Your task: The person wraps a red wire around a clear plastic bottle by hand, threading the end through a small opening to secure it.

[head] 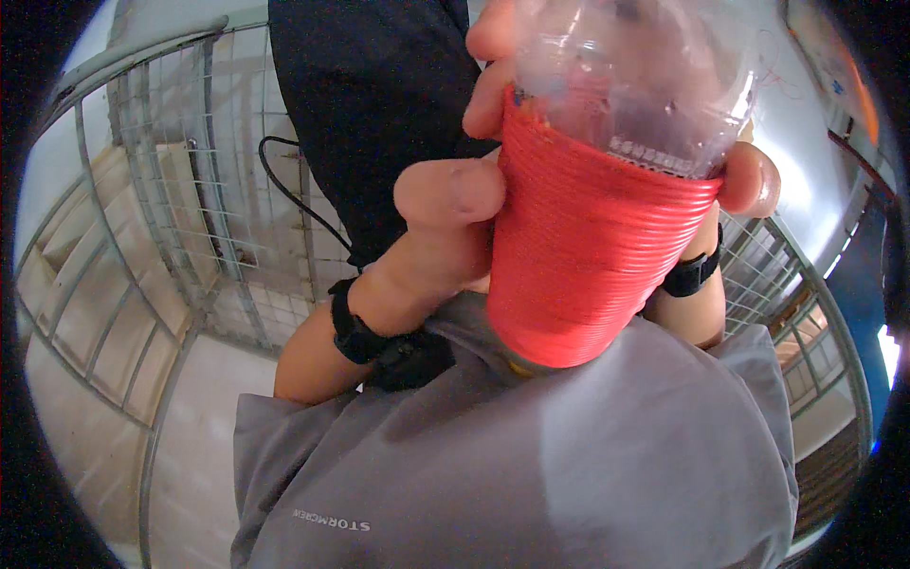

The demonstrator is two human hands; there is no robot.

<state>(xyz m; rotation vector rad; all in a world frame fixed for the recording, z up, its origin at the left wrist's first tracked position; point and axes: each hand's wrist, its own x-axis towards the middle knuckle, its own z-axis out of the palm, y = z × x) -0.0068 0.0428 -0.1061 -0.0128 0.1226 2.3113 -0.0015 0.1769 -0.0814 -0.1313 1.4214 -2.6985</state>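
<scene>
A clear plastic bottle or cup (633, 78) fills the upper right of the view, close to the camera. Tightly wound red cord or tubing (583, 249) covers its lower part in even rings. My left hand (455, 213) grips the left side, its thumb pressed against the red winding. On the right side, part of my right hand (753, 181) holds the upper edge of the winding; the rest is behind the bottle. More fingers curl round the upper left, and I cannot tell which hand they belong to. Both wrists wear black straps.
My grey shirt (498, 455) lies below the hands. A dark trouser-like fabric (370, 107) hangs behind, with a black cable (298, 203) looping beside it. Metal mesh railings (206, 163) stand at left, and another railing (817, 284) is at right.
</scene>
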